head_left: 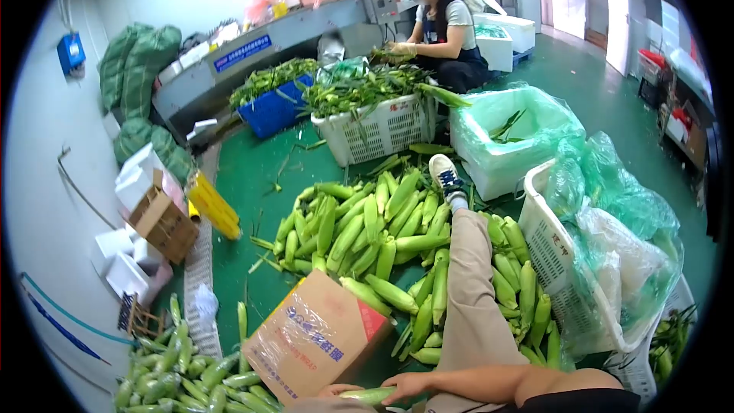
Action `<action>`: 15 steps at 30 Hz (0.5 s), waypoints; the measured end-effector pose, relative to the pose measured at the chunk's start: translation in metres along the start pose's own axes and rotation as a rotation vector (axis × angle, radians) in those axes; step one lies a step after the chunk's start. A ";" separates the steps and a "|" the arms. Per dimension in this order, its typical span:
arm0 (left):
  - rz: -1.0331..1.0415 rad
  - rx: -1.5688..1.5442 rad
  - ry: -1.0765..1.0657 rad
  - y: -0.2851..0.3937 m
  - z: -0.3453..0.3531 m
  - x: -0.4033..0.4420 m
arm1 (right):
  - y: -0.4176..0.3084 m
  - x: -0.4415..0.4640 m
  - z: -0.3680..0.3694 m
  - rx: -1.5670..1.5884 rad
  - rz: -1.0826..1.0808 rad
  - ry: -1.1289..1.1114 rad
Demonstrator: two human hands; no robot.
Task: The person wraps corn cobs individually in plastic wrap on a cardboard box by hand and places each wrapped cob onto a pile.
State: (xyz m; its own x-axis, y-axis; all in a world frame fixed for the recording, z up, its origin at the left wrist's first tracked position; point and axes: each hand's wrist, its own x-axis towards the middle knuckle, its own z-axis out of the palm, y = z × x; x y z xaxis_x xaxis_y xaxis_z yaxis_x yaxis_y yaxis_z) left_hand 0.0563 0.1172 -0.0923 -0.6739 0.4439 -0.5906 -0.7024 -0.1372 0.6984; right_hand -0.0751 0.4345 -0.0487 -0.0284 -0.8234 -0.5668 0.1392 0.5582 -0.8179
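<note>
At the bottom edge, my right hand [407, 385] is closed round one end of a green corn ear [369, 395]. My left hand [336, 390] shows only in part, at the other end of the same ear, its fingers curled against it. A taped cardboard box [306, 333] stands just beyond my left hand. Past the box lies a large pile of husked green corn [375, 218], spread on both sides of my outstretched leg. At the lower left is a heap of corn ears [206, 386], some looking wrapped in clear film.
A co-worker [447, 30] crouches behind a white crate [375, 134] heaped with husks. A blue bin [275, 111] stands beside it. To the right are a foam box [489, 164] lined with green plastic and a white basket [554, 260] holding plastic bags. White foam boxes [126, 271] lie left.
</note>
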 end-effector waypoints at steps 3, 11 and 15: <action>0.216 0.404 0.469 0.049 0.009 -0.028 | 0.013 0.019 0.010 0.609 -0.185 0.334; 1.370 0.633 0.688 0.294 0.193 -0.055 | -0.232 0.013 -0.029 1.970 -0.861 -0.157; 1.391 1.563 0.431 0.357 0.247 -0.042 | -0.234 -0.042 -0.055 1.776 -1.046 -0.728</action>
State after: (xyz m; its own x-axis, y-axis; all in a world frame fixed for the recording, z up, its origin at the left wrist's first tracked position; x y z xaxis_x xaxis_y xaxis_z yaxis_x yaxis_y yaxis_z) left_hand -0.1094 0.2683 0.2813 -0.6097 0.5177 0.6002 0.7380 0.6471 0.1914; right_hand -0.1606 0.3441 0.1608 -0.4645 -0.8035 0.3723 0.8508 -0.2882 0.4395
